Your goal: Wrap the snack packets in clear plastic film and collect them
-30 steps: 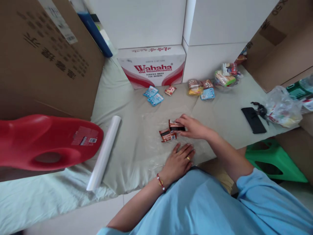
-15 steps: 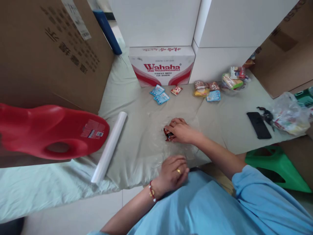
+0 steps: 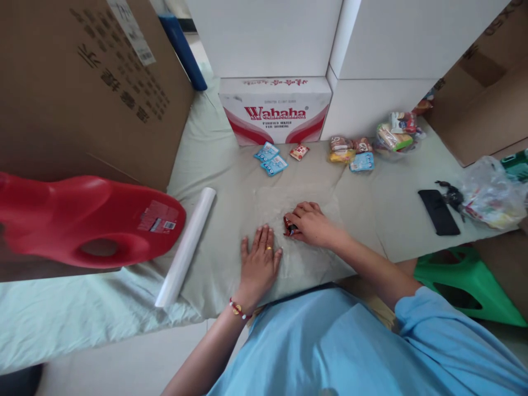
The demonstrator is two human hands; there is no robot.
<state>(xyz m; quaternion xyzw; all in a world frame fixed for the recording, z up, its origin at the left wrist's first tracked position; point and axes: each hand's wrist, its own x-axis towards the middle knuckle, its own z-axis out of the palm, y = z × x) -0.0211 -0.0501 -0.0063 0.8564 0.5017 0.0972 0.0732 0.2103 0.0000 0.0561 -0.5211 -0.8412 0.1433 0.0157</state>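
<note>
A clear plastic sheet (image 3: 307, 263) is spread on the cloth in front of me, its edges hard to make out. My right hand (image 3: 314, 224) curls its fingers over a small brown-red snack packet (image 3: 289, 225) that rests on the sheet; part of the packet is hidden under the fingers. To the left of it my left hand (image 3: 259, 264) lies flat, palm down, fingers stretched out, on the sheet's left side. A ring and a beaded bracelet are on that hand and wrist, and nothing is in its grasp.
A white roll (image 3: 185, 247) and a red jug (image 3: 94, 223) are at the left. Blue packets (image 3: 273, 164) and a red-white packet (image 3: 299, 152) lie before the Wahaba-style water carton (image 3: 276, 118). Rightward are bagged snacks (image 3: 341, 149), a bowl (image 3: 398, 151) and a phone (image 3: 439, 212).
My left hand has moved left and forward from near my body and now lies flat with fingers spread. My right hand keeps its hold on the snack packet, nearly unmoved.
</note>
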